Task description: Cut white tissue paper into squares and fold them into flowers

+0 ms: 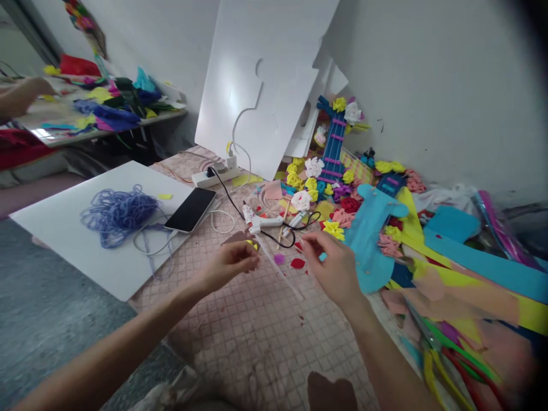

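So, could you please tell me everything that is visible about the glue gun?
The glue gun has a white, plastic-looking body. It lies on the grid-patterned table, nozzle away from the person, handle to the right. A long translucent stick extends from its rear toward the person. A black cord appears to pass beneath it. Neither left hand nor right hand touches it.

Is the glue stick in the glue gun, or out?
Apparently in: the translucent glue stick runs straight from the back of the white glue gun. How deep it sits is hidden.
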Available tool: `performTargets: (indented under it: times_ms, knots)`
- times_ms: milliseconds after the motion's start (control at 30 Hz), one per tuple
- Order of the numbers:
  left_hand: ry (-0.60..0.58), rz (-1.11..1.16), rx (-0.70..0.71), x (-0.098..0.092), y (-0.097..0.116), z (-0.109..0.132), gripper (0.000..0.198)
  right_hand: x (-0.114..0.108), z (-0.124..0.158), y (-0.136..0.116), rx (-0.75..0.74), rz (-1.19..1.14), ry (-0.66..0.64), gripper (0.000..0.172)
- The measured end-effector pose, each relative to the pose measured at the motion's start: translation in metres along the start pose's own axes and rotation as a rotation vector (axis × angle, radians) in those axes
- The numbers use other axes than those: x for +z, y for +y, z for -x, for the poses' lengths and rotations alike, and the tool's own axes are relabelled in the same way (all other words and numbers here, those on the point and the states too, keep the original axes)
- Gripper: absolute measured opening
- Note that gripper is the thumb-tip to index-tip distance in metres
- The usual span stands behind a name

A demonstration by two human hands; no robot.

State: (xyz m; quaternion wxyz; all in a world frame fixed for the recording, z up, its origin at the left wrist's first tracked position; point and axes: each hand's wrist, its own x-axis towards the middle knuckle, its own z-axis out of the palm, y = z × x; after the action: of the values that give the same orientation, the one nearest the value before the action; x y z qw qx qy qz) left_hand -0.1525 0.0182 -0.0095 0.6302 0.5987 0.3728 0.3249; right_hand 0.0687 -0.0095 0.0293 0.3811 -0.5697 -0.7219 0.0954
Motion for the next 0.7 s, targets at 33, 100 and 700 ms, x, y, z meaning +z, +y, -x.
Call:
performTargets:
  times_ms: [33,100,700]
  knots:
    - [0.042,0.02,-0.006,-0.004,0.002,0.001,0.026,0.008,-0.008,-0.007,-0.025,-0.014,-0.006,0.011]
    - [0.129,0.046,-0.03,-0.011,0.004,0.004,0.026,0.03,-0.022,-0.019,-0.075,-0.027,-0.124,0.01]
    - [0.14,0.202,-0.181,-0.025,-0.006,0.009,0.033,0.1,-0.085,0.019,-0.144,0.462,-0.443,0.035]
